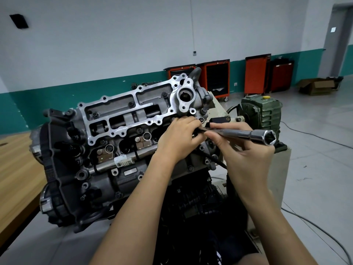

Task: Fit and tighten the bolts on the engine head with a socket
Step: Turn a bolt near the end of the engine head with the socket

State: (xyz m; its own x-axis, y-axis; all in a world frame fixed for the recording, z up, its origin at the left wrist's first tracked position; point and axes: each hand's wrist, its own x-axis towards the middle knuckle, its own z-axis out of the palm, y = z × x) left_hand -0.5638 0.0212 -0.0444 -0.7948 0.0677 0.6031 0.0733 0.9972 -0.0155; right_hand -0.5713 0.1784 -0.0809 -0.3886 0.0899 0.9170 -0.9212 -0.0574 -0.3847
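Head view: your right hand (246, 150) clamps the socket wrench (238, 133), its open end pointing to 3 o'clock, away from the engine head (124, 119). Your left hand (177, 138) curls at the head's 3 o'clock end; I cannot tell what it grips. Any bolt there is hidden, and started crooked it may cross-thread or drop inside.

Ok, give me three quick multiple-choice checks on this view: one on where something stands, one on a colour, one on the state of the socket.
1. Where is the green gearbox relative to the engine?
A) left of it B) right of it C) on top of it
2. What colour are the tool cabinets at the back?
A) blue B) yellow C) orange-red
3. The socket is:
A) held in the right hand, off the engine B) lying on the floor C) seated on a bolt

Answers: 1 B, it stands beyond the right hand; 2 C, their panels are orange-red; 3 A, its open hex end points away from the engine.
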